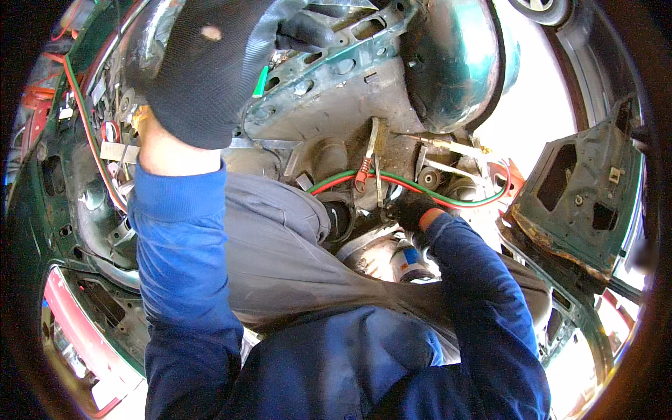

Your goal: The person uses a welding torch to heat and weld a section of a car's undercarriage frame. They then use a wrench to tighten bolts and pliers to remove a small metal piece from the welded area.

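Note:
My left hand [217,66], in a black knit glove with a small hole, is raised large and close at the upper left. Its fingers run toward a green metal panel with oval holes [308,80]; the top edge cuts part of them off, so any grip is hidden. A bright green strip [261,82] shows beside the glove. My right hand [411,210], also black-gloved, is low between my knees, next to the red and green hoses [392,180]. Its fingers are lost in shadow. Close by lie a red-handled tool [363,173] and a thin metal bar [379,185].
A torch-like tool with a brass-coloured end [455,145] lies beyond my right hand. A rounded green wheel-arch panel [451,63] rises at the far side. A detached dark green door-like panel [577,189] stands at right. A red-and-green hose [85,126] runs along the left.

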Demonstrator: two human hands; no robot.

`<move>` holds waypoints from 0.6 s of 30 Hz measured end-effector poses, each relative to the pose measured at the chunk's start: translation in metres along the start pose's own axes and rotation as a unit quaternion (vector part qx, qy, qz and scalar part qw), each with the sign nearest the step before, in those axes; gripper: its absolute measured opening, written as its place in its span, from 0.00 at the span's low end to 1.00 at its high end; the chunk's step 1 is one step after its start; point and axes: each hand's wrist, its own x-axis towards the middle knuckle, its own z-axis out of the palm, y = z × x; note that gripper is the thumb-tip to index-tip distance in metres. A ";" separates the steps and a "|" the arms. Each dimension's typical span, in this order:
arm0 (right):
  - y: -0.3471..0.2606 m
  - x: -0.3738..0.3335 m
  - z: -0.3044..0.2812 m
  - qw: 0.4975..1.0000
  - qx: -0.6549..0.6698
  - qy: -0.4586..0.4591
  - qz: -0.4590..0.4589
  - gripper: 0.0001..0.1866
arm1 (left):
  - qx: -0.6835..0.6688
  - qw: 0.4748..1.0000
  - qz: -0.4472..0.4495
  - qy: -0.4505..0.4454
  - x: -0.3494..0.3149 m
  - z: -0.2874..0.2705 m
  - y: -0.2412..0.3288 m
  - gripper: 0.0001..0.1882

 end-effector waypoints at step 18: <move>-0.081 -0.204 -0.243 0.805 0.535 0.253 0.018 0.25 | -0.300 0.947 -0.084 -0.077 0.010 0.082 -0.031 0.11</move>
